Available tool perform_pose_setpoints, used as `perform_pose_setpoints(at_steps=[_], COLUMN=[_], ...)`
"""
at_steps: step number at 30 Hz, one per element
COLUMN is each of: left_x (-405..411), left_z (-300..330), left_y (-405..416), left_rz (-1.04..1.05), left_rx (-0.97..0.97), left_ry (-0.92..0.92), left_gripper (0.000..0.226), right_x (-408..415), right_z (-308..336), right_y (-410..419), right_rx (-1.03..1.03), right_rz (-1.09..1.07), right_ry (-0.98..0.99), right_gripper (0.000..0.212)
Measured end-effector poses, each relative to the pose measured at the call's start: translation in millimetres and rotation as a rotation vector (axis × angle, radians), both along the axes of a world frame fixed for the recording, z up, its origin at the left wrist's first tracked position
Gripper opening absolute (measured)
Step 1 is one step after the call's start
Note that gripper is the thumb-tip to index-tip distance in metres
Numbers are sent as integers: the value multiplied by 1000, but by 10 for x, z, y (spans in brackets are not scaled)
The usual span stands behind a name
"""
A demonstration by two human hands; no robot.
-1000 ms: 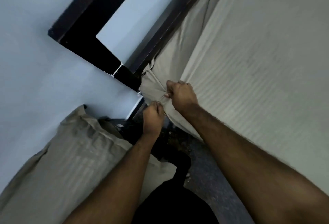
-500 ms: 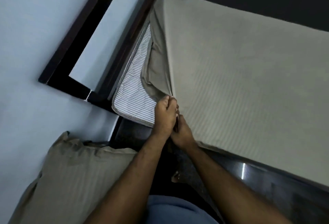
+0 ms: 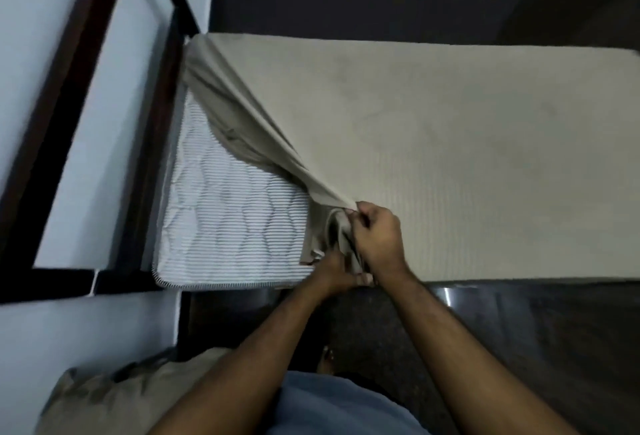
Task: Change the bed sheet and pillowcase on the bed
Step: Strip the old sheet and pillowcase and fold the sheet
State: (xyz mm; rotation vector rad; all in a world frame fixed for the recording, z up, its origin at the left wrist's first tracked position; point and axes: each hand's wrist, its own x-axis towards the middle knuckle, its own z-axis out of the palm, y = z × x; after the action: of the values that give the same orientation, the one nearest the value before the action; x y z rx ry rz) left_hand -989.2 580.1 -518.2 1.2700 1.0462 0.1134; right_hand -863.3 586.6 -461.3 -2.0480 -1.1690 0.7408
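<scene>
A beige bed sheet covers most of the mattress. Its near left corner is peeled back in a taut fold running from the far left corner down to my hands. The white striped quilted mattress lies bare at that corner. My right hand grips the bunched sheet corner above the mattress edge. My left hand holds the same bunch just below and to the left, partly hidden behind the cloth. A beige pillow lies at the lower left.
The dark wooden headboard frame stands against the pale wall at left. A dark glossy bed frame rail runs along the near side. Dark floor lies beyond the bed's far edge and below my arms.
Both hands have pulled the sheet corner up and to the right, off the mattress corner. Much more striped mattress is bare now than half a second ago.
</scene>
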Motion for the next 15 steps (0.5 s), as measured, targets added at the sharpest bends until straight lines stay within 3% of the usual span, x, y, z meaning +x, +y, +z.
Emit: perform_pose_setpoints(at_steps=[5, 6, 7, 9, 12, 15], left_x=[731, 901, 1061, 1326, 1603, 1811], left_z=[211, 343, 407, 504, 698, 899], left_y=[167, 234, 270, 286, 225, 219], left_rz=[148, 113, 93, 220, 532, 663], left_rx=[-167, -194, -255, -431, -738, -822], left_ry=[-106, -80, -57, -86, -219, -340], left_gripper=[29, 12, 15, 27, 41, 46], right_x=[340, 461, 607, 926, 1430, 1814], right_z=[638, 727, 804, 853, 480, -270], right_y=[209, 241, 249, 178, -205, -783], right_rx=[-5, -21, -5, 91, 128, -252], right_rz=[127, 140, 114, -25, -352, -688], right_ry=[-38, -3, 89, 209, 131, 90], right_gripper=[24, 21, 19, 19, 23, 29])
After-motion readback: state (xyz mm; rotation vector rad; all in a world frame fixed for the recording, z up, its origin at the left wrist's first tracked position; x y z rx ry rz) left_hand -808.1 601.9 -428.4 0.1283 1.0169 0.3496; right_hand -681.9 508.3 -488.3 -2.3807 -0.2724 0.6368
